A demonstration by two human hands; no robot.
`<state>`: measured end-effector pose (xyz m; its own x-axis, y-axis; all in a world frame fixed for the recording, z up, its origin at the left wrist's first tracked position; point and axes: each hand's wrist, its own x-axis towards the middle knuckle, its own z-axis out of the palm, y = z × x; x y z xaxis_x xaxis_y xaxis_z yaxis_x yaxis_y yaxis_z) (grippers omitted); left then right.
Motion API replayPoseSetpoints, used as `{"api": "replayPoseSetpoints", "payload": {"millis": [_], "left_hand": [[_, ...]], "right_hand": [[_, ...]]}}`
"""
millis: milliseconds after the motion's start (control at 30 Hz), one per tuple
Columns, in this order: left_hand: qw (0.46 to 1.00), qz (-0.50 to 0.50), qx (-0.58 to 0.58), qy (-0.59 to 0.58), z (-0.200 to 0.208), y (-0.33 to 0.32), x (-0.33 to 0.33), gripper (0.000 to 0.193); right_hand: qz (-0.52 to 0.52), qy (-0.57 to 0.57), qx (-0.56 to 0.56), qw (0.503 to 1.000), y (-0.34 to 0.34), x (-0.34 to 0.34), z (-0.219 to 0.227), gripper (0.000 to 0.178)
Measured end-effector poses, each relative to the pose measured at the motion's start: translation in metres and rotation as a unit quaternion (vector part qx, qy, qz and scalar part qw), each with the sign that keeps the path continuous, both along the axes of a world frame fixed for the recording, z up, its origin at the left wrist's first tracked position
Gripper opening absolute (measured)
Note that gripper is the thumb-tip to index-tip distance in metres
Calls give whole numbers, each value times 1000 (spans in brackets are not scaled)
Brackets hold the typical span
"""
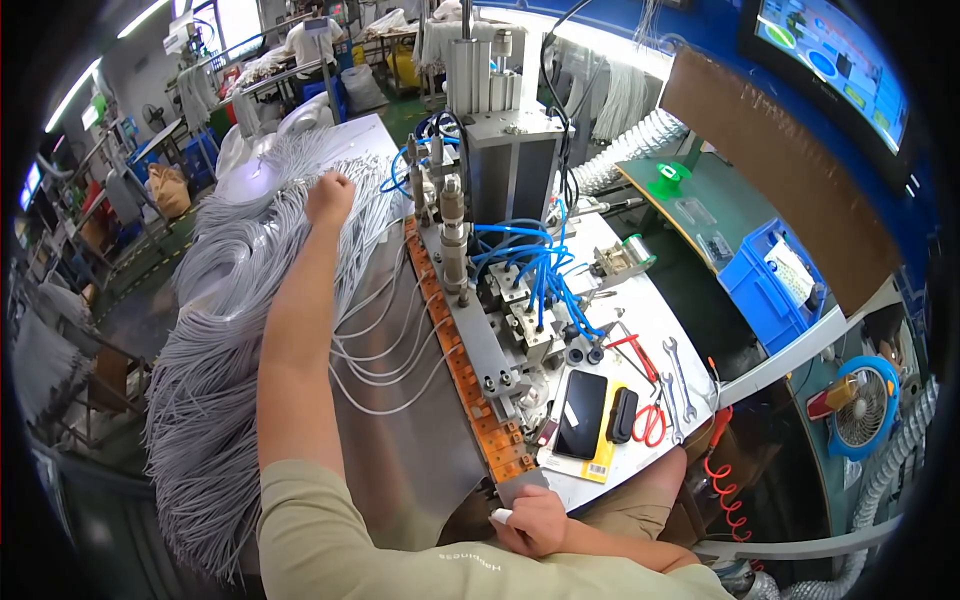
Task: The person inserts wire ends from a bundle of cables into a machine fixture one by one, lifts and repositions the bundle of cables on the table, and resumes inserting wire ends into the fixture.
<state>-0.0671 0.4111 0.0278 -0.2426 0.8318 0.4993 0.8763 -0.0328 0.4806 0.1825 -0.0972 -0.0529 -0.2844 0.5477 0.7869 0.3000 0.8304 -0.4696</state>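
My left hand (330, 197) is stretched far out and closed in a fist on grey cables at the top of a large fanned-out bundle of grey cables (205, 340). Several loose cables loop from there across a metal sheet (400, 450) to a long orange fixture strip (468, 372). My right hand (535, 522) rests close to my body at the near end of that strip, fingers closed on a small white piece (500, 516). What the piece is cannot be made out.
A metal press machine (505, 160) with blue air hoses (535, 265) stands behind the strip. To its right lie a black phone (581, 412), red scissors (650, 422) and wrenches (677, 375). A blue bin (765, 290), a fan (863, 407) and a cardboard sheet (780, 170) stand farther right.
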Motion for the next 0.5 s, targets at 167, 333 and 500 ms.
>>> {"api": "replayPoseSetpoints", "payload": {"millis": [167, 333, 500], "left_hand": [[872, -225, 50, -432, 66, -93, 4, 14], [800, -576, 62, -155, 76, -299, 29, 12], [683, -711, 58, 157, 82, -394, 38, 10]], "right_hand": [[-2, 2, -1, 1000, -2, 1, -1, 22], [-41, 16, -42, 998, -4, -7, 1, 18], [49, 210, -354, 910, 39, -47, 46, 33]]}}
